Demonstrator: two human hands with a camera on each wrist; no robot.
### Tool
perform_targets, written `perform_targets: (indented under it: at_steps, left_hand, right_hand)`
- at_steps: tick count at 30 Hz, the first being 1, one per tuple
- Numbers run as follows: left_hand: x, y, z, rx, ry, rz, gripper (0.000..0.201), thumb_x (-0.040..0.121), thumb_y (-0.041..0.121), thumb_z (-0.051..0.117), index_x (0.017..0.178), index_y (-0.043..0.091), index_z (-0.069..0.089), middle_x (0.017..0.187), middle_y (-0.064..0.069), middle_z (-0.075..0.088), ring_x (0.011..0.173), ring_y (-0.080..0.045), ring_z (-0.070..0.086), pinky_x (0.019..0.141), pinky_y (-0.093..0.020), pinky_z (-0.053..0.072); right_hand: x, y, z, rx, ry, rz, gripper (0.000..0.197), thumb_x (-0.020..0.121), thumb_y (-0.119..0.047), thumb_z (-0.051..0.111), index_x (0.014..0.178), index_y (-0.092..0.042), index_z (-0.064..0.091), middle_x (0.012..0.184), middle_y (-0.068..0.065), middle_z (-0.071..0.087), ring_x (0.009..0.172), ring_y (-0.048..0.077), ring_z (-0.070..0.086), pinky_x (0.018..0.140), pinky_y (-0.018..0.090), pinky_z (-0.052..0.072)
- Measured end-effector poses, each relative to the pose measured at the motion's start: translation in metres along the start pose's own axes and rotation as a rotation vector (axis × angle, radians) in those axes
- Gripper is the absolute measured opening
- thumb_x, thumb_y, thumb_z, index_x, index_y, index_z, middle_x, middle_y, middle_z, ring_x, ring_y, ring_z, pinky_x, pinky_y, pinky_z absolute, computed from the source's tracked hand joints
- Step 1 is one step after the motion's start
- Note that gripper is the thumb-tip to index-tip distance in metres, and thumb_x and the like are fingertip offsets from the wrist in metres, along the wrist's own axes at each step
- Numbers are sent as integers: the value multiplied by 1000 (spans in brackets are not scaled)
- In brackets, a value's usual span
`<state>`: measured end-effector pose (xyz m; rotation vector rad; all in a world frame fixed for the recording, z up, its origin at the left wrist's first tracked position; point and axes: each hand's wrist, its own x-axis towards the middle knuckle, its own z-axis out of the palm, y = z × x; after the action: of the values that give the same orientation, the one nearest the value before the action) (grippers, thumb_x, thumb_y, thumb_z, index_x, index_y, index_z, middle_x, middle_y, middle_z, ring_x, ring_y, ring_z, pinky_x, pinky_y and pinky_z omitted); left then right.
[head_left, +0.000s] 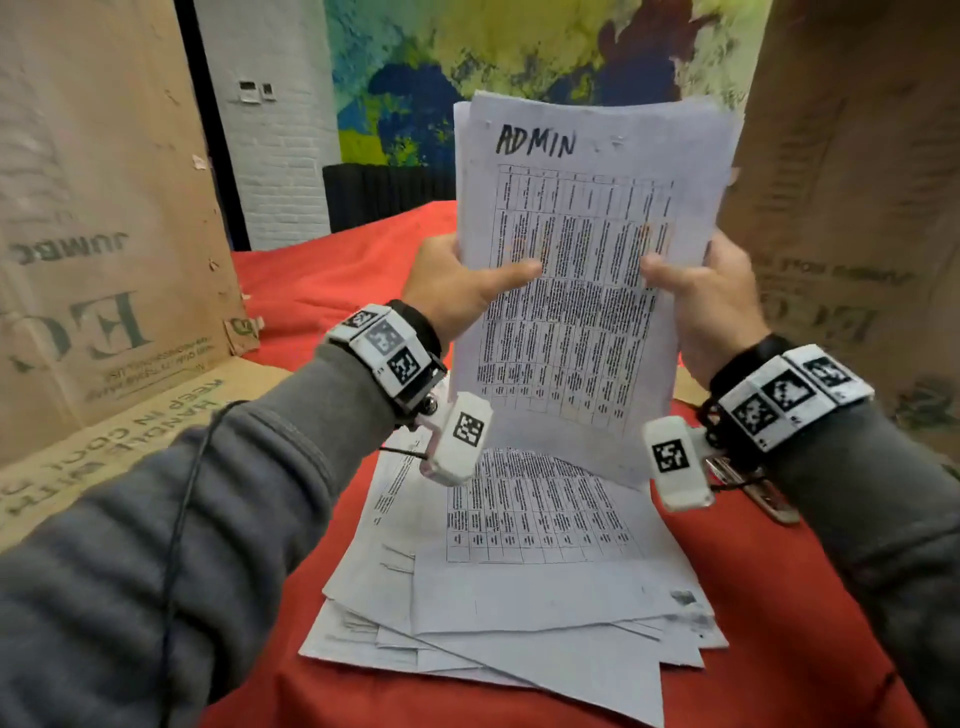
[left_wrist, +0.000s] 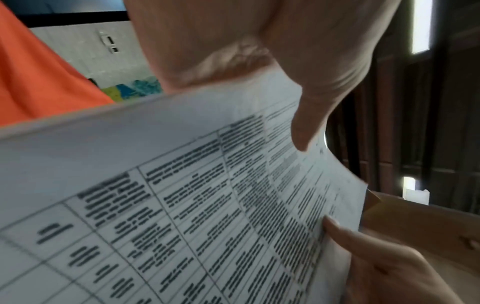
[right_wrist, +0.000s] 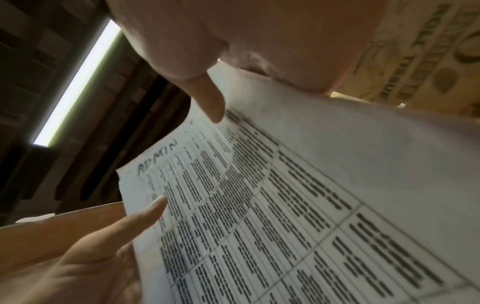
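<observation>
I hold a sheaf of printed sheets (head_left: 582, 270) upright above the table; the top page bears a table of text and the handwritten word ADMIN. My left hand (head_left: 457, 286) grips its left edge, thumb across the front, and my right hand (head_left: 701, 296) grips the right edge the same way. The left wrist view shows the page (left_wrist: 182, 205) under the left thumb (left_wrist: 309, 123), with the right hand (left_wrist: 376, 263) at the far edge. In the right wrist view the sheaf (right_wrist: 285, 216) sits below the right thumb (right_wrist: 210, 98). A loose pile of papers (head_left: 519, 571) lies on the red tablecloth (head_left: 779, 597).
Tall cardboard panels stand at the left (head_left: 93, 208) and right (head_left: 857, 208), and a flat cardboard flap (head_left: 104, 457) lies by my left arm. A small metal clip-like object (head_left: 753, 493) rests on the cloth under my right wrist. A painted wall (head_left: 519, 52) is behind.
</observation>
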<state>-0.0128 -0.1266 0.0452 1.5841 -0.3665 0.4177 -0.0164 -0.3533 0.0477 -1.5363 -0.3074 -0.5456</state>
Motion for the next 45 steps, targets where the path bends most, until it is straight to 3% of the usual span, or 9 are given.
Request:
perform_targets:
  at_steps: [3, 5, 8, 14, 21, 30, 33, 37, 45]
  left_hand:
    - [3, 13, 5, 20, 58, 49, 24, 86, 5, 83, 85, 20, 65, 69, 19, 75, 70, 6, 71, 73, -20, 59]
    - [10, 26, 5, -70, 62, 95, 21, 84, 6, 85, 98, 9, 70, 83, 9, 80, 82, -5, 76, 79, -26, 62]
    - [8, 23, 1, -254, 78, 53, 53, 77, 7, 88, 123, -7, 66, 114, -18, 77, 106, -32, 75, 90, -43, 62]
    - [1, -11, 6, -126, 194, -21, 16, 80, 11, 89, 87, 14, 75, 81, 3, 80, 77, -12, 76, 73, -31, 61]
    - [-4, -17, -2, -19, 142, 0, 24, 78, 20, 90, 93, 7, 75, 84, 5, 80, 78, -6, 76, 68, -22, 59]
    - [8, 4, 5, -22, 123, 53, 16, 85, 19, 86, 98, 17, 76, 102, -2, 80, 87, -6, 76, 76, -21, 60]
    - [12, 3, 4, -41, 143, 31, 15, 82, 21, 88, 91, 18, 76, 95, -1, 81, 84, -11, 77, 75, -28, 61]
    - [10, -8, 2, -64, 133, -1, 36, 76, 28, 93, 99, 4, 78, 101, -12, 81, 96, -28, 78, 91, -48, 62]
    - [4, -10, 3, -11, 125, -15, 42, 83, 27, 88, 104, -6, 73, 104, -22, 78, 99, -34, 76, 93, -56, 60]
  right_hand:
    - [6, -10, 2, 7, 39, -98, 40, 80, -22, 65, 118, -7, 66, 116, 11, 73, 106, 32, 71, 97, 58, 56]
    - [16, -22, 2, 67, 41, -131, 38, 82, -31, 67, 115, -15, 63, 120, 9, 71, 114, 34, 68, 101, 58, 54]
    - [21, -15, -1, 128, 19, -60, 52, 76, -38, 77, 119, -14, 61, 125, 11, 71, 118, 35, 67, 103, 58, 53]
    - [4, 15, 6, 54, 28, -14, 44, 79, -25, 69, 119, -8, 64, 116, 11, 74, 107, 29, 71, 101, 53, 55]
    - [2, 20, -1, 63, 13, 1, 27, 94, -4, 68, 119, -11, 70, 111, 1, 78, 103, 17, 76, 83, 31, 59]
    - [14, 12, 1, 67, -7, -72, 28, 94, -10, 73, 121, -8, 70, 117, 5, 76, 108, 19, 74, 94, 37, 60]
    - [14, 13, -1, 56, -4, -84, 31, 92, -14, 77, 121, -7, 71, 117, 5, 76, 107, 19, 75, 94, 38, 60]
    - [11, 16, -7, 63, -22, -74, 33, 91, -11, 77, 122, -4, 70, 113, 4, 77, 102, 18, 76, 88, 37, 62]
    - [7, 18, -5, 78, -21, -42, 10, 90, -11, 78, 99, -14, 74, 90, -7, 80, 86, 9, 77, 73, 24, 60]
